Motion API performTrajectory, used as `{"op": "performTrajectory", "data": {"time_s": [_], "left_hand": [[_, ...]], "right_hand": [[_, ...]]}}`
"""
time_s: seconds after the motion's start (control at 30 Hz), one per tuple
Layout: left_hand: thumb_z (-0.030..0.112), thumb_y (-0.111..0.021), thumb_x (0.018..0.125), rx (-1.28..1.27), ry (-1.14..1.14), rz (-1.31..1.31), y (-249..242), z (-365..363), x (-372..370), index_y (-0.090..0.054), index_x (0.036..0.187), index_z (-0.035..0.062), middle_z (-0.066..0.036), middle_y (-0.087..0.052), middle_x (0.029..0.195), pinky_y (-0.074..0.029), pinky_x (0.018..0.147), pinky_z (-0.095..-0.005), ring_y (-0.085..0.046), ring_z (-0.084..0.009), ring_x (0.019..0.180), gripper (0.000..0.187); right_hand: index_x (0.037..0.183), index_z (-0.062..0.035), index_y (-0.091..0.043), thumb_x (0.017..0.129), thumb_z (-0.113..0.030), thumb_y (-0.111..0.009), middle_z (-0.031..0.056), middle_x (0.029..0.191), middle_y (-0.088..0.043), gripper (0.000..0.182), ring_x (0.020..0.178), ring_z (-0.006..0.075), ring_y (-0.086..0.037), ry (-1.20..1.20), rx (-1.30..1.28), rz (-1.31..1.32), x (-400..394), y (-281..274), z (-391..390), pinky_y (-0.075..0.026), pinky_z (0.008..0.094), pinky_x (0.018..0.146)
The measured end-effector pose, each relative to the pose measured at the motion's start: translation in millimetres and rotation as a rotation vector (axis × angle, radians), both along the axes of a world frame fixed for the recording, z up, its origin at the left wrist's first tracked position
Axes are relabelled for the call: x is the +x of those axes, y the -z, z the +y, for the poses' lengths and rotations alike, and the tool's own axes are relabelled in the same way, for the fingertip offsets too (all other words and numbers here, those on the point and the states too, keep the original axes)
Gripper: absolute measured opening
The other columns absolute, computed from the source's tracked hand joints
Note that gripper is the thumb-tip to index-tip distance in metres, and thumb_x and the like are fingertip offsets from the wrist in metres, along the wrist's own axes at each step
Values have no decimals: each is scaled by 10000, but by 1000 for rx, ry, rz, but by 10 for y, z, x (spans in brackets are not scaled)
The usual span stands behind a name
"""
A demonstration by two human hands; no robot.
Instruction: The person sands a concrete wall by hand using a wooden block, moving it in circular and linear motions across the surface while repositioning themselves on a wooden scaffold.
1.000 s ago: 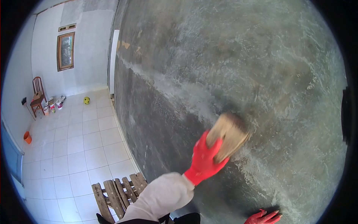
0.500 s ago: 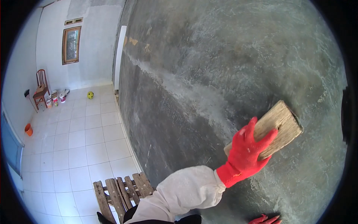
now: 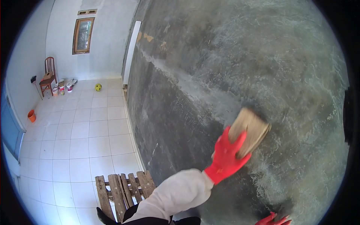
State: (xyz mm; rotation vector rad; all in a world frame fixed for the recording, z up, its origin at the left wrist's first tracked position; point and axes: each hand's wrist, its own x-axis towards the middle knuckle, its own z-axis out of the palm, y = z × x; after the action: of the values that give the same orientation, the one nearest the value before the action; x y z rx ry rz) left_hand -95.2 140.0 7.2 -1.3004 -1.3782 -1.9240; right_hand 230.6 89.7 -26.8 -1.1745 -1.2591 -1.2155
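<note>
A red glove covers my left hand (image 3: 228,155), which grips a worn wooden block (image 3: 249,131) and holds it against the grey plastered wall (image 3: 210,67). The block is slightly blurred, and its grip side is hidden by the glove. A pale, dusty sleeve covers the forearm. At the bottom edge, my right hand (image 3: 275,219), also in a red glove, shows only its spread fingers against the wall, holding nothing visible.
Below at the left, a rough wooden slatted platform (image 3: 123,189) stands above the white tiled floor (image 3: 78,150). Farther back are a chair (image 3: 48,77), paint cans (image 3: 62,88), a yellow ball (image 3: 98,87), an orange bucket (image 3: 32,116) and a broom (image 3: 36,87).
My left hand and the wooden block have moved left and a little down across the wall. The view has shifted slightly, and my right hand appears a little farther right.
</note>
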Motion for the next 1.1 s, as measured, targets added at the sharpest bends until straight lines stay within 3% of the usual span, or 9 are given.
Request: {"op": "performTrajectory", "data": {"time_s": [0.13,0.23,0.3,0.4,0.6,0.73,0.97,1.07,1.1], "left_hand": [[320,-827,676,66,-15,84,-124,91,-305,-397,1426,205,-282,-347,1421,-380,982,-529,-424,-487,1224,872],[270,-863,646,-41,66,158,815,28,-352,-370,1435,207,-277,-341,1427,-408,982,-517,-423,-484,1238,932],[255,-877,632,-78,146,52,1508,19,-350,-368,1430,212,-284,-334,1440,-423,977,-512,-432,-486,1237,948],[250,-873,644,-147,51,-41,1810,-10,-320,-387,1419,218,-281,-337,1441,-422,979,-509,-446,-487,1225,916],[324,-846,661,-6,-46,124,-35,163,-715,-430,1406,227,-290,-320,1445,-421,960,-535,-426,-496,1221,860],[315,-846,651,37,-40,121,-212,184,-777,-461,1385,234,-287,-315,1451,-426,943,-530,-434,-493,1208,834],[303,-865,647,-101,90,-49,2055,24,-642,-401,1415,265,-275,-351,1431,-434,958,-534,-463,-487,1200,898],[319,-856,652,-115,205,-208,1921,179,-671,-425,1407,262,-276,-355,1425,-436,956,-538,-459,-488,1203,871],[297,-855,664,-86,128,-105,1610,191,-731,-417,1410,263,-261,-364,1418,-424,977,-516,-435,-481,1226,866]], "right_hand": [[1366,-26,-473,920,-428,-596,311,1362,-413,613,1155,495,-471,40,143,-93,-85,-53,177,-417,617,898],[1342,-52,-513,926,-428,-584,291,1345,-436,565,1127,479,-498,42,139,-73,-111,-26,187,-437,597,880],[1331,-66,-530,932,-415,-575,277,1338,-449,532,1124,461,-510,56,129,-70,-148,-64,154,-449,577,878],[1320,-54,-533,934,-408,-572,271,1326,-462,525,1120,456,-516,55,108,-87,-159,-76,142,-451,576,876],[1276,-43,-551,949,-386,-549,268,1287,-496,474,1100,455,-530,67,170,-149,-195,-110,173,-455,576,866],[1274,-39,-551,961,-377,-532,262,1281,-502,461,1097,451,-533,76,162,-174,-236,-150,143,-457,572,863],[1275,-49,-556,976,-378,-510,251,1259,-519,446,1076,443,-546,83,154,-187,-263,-117,153,-466,569,851],[1277,-46,-555,978,-377,-508,251,1252,-524,448,1065,443,-551,75,164,-198,-275,-139,162,-467,570,845],[1280,-44,-553,980,-378,-507,250,1250,-525,451,1061,443,-552,62,165,-207,-278,-141,162,-468,570,843]]}}
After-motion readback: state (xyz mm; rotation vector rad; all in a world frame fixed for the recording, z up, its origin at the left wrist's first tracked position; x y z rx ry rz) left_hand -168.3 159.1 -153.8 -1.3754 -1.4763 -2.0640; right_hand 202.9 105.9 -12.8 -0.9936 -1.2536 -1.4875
